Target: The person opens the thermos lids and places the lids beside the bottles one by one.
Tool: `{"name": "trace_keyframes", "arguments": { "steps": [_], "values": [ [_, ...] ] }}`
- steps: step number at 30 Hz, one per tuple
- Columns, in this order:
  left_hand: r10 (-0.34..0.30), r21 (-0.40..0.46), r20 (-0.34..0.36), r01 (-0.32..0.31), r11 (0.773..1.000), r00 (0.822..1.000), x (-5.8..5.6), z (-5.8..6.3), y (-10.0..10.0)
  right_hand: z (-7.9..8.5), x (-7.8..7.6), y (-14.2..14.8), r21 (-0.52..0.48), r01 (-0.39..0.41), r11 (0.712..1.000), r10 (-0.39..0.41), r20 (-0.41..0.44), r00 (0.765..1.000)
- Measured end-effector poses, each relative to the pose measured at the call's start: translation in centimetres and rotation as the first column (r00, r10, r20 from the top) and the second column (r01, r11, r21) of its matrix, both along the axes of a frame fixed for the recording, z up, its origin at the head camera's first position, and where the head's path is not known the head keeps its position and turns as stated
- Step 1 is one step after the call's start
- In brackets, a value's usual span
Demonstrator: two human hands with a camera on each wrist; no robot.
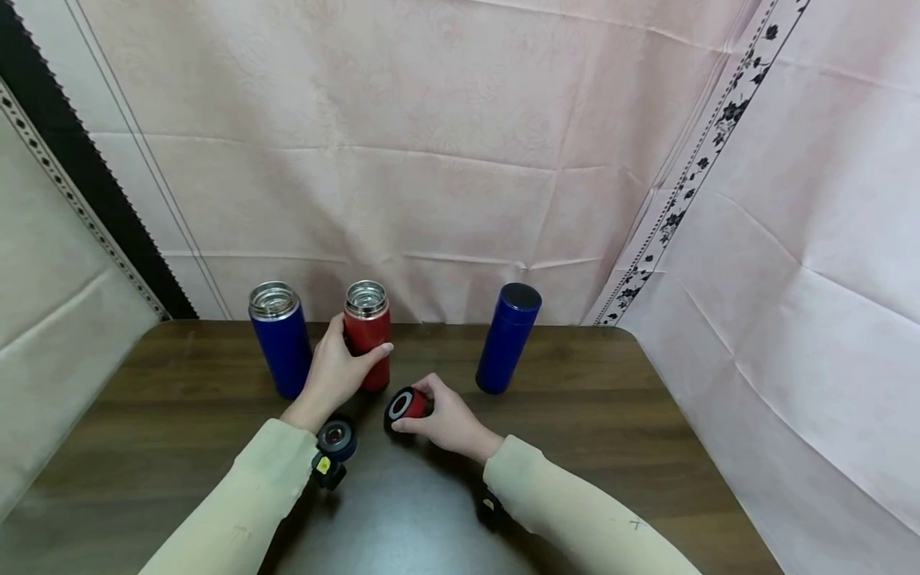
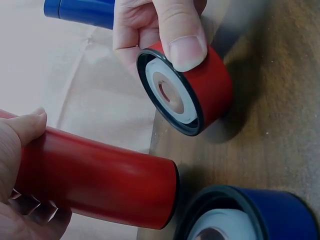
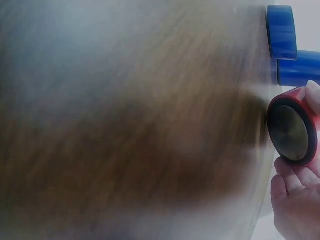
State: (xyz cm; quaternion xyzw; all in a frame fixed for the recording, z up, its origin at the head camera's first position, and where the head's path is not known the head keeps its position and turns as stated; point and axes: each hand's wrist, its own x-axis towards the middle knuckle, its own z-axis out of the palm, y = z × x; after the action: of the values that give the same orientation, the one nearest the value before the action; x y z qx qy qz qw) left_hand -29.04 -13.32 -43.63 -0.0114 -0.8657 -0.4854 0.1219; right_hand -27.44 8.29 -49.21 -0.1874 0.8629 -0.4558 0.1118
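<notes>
My left hand (image 1: 334, 374) grips an open red bottle (image 1: 370, 334) round its side; the bottle's steel neck shows bare in the head view. Between the thumb and fingers of my right hand (image 1: 453, 419) is a red lid (image 2: 212, 85), tipped on its side close to the tabletop. Its pale inner side shows in the left wrist view, its dark disc-like top in the right wrist view. Beside my left wrist lies a blue lid (image 1: 337, 437), inner side up. An open blue bottle (image 1: 282, 351) stands just left of my left hand.
Farther right stands a blue bottle (image 1: 507, 339) with its dark-topped lid on. The wooden table (image 1: 611, 447) ends at the back against a pale cloth (image 1: 431, 200), and more cloth hangs on both sides.
</notes>
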Motion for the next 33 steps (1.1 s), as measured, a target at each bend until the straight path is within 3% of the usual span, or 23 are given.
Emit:
{"name": "trace_keyframes", "arguments": {
  "steps": [7, 13, 19, 26, 33],
  "values": [
    [-0.007, 0.001, 0.032, 0.007, 1.000, 0.999, 0.11, -0.49, -0.26, 0.22, 0.07, -0.19, 0.040, -0.026, 0.999, 0.026, 0.009, 1.000],
    [-0.002, -0.004, 0.027, 0.002, 1.000, 1.000, 0.04, -0.68, -0.57, 0.15, 0.42, 0.18, 0.132, -0.092, 0.987, 0.096, -0.025, 0.995],
    [-0.004, 0.013, 0.034, 0.004, 1.000, 0.999, -0.24, -0.80, -0.63, 0.20, 0.50, 0.39, 0.183, -0.106, 0.977, 0.117, -0.049, 0.992],
    [0.003, -0.007, 0.056, -0.003, 1.000, 0.998, -0.62, -0.87, -0.75, 0.74, 0.34, 0.37, 0.303, -0.148, 0.941, 0.200, -0.148, 0.968],
    [-0.005, -0.012, 0.076, 0.006, 1.000, 0.997, -0.53, -1.02, -0.99, 0.71, 0.82, 0.03, 0.359, -0.108, 0.927, 0.198, -0.222, 0.955]
  ]
}}
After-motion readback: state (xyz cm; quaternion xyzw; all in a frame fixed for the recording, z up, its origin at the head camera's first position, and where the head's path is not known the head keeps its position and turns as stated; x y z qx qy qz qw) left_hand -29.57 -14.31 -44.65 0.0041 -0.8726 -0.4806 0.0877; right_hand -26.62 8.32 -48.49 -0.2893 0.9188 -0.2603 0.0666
